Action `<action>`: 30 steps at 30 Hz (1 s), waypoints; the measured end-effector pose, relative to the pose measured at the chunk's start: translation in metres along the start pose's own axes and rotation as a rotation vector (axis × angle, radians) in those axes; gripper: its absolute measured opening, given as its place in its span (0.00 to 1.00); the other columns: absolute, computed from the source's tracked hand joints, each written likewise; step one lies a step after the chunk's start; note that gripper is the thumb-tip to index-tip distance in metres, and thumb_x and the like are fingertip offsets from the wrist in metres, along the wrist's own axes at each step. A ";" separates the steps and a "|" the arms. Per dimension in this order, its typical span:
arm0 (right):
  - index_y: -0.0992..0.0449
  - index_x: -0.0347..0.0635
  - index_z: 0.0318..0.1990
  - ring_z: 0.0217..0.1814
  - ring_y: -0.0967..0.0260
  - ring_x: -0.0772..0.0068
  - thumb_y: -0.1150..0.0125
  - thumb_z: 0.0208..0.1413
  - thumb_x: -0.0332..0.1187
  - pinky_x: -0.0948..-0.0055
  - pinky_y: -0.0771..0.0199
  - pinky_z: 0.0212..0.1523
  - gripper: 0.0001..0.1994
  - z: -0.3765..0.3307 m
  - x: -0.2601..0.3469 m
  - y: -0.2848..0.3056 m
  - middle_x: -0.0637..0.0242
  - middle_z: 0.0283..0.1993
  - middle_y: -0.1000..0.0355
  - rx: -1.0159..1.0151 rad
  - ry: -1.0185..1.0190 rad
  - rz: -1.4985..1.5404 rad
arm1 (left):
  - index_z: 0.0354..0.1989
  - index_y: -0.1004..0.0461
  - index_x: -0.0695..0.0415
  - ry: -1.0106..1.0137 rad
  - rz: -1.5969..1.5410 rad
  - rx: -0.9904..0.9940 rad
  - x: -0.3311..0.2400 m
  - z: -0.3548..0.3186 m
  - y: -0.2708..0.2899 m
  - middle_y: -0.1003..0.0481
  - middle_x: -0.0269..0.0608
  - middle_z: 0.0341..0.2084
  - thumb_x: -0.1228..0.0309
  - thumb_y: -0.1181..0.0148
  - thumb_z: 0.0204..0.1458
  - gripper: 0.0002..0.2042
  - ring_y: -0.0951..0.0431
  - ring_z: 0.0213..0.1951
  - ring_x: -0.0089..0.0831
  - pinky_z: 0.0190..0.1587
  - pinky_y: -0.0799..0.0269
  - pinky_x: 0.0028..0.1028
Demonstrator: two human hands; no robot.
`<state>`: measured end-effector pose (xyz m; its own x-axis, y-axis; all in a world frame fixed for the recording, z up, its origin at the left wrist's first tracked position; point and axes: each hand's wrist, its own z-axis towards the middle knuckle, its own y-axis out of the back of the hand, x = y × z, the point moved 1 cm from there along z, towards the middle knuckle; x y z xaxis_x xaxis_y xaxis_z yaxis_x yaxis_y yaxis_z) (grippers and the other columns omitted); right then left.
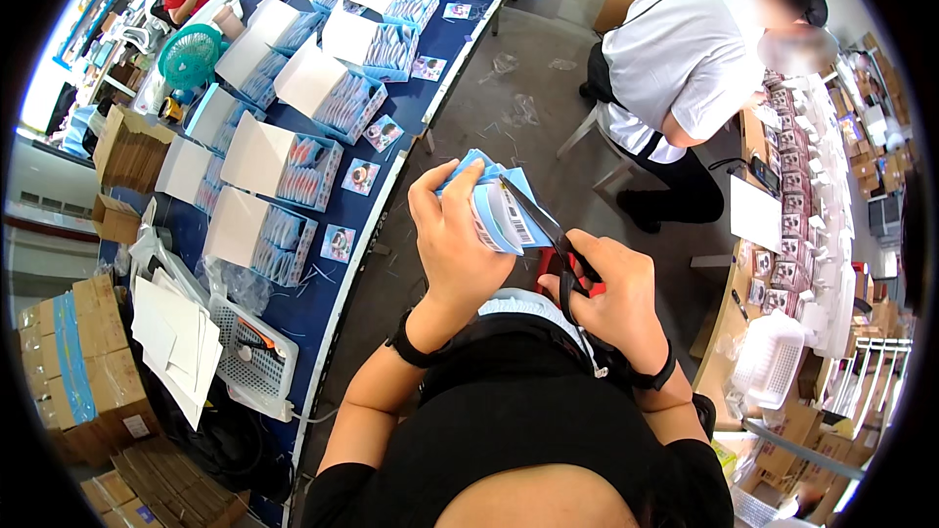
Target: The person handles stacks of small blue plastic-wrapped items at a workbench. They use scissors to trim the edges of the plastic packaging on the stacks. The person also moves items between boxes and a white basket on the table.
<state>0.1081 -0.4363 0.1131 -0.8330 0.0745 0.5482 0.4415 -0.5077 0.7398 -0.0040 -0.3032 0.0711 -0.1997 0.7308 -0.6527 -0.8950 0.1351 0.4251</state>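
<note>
Gripping a light-blue package [494, 205] with a white label at centre, the left hand [452, 240] steadies it; the right hand [614, 295] clasps black scissors [548, 235]. Open blue boxes [293, 171] line the blue counter [323, 298] at ten o'clock.

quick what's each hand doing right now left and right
Left hand: closed around a small light-blue cardboard packet.
Right hand: closed on black-bladed scissors with red handles, blades at the packet.
</note>
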 end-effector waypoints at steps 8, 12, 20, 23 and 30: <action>0.25 0.38 0.39 0.16 0.38 0.69 0.27 0.38 0.36 0.72 0.40 0.17 0.20 -0.002 0.000 -0.005 0.67 0.17 0.38 0.003 -0.017 0.008 | 0.54 0.38 0.62 0.017 -0.004 0.017 0.002 -0.002 -0.001 0.37 0.55 0.47 0.76 0.29 0.29 0.37 0.36 0.50 0.48 0.51 0.37 0.37; 0.26 0.36 0.40 0.16 0.37 0.68 0.27 0.40 0.34 0.71 0.39 0.17 0.20 -0.005 0.000 -0.008 0.65 0.17 0.37 -0.007 -0.001 0.048 | 0.53 0.38 0.62 0.029 -0.002 0.034 0.000 0.000 0.000 0.37 0.55 0.47 0.76 0.29 0.29 0.37 0.37 0.50 0.48 0.51 0.37 0.37; 0.27 0.36 0.41 0.20 0.34 0.60 0.27 0.40 0.35 0.67 0.36 0.20 0.21 -0.001 -0.001 -0.014 0.60 0.19 0.35 0.044 -0.005 0.021 | 0.52 0.34 0.58 0.067 0.011 0.020 0.005 0.000 0.007 0.38 0.54 0.46 0.74 0.32 0.31 0.32 0.36 0.48 0.52 0.47 0.35 0.39; 0.26 0.37 0.39 0.22 0.33 0.58 0.27 0.39 0.33 0.67 0.34 0.23 0.20 0.000 -0.003 -0.017 0.59 0.21 0.33 0.016 -0.003 0.015 | 0.51 0.34 0.61 0.092 0.053 0.032 0.008 -0.004 0.007 0.35 0.53 0.45 0.75 0.32 0.29 0.33 0.34 0.48 0.51 0.50 0.35 0.39; 0.26 0.34 0.40 0.20 0.33 0.61 0.26 0.36 0.32 0.70 0.32 0.23 0.22 0.009 -0.002 -0.020 0.58 0.22 0.31 0.079 -0.064 0.069 | 0.51 0.33 0.56 0.196 0.047 0.146 0.006 -0.015 0.012 0.36 0.50 0.46 0.76 0.31 0.30 0.32 0.33 0.48 0.50 0.45 0.30 0.37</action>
<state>0.1041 -0.4183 0.1009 -0.7779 0.0981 0.6206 0.5239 -0.4441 0.7269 -0.0215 -0.3069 0.0628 -0.3260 0.5966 -0.7333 -0.8189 0.2095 0.5344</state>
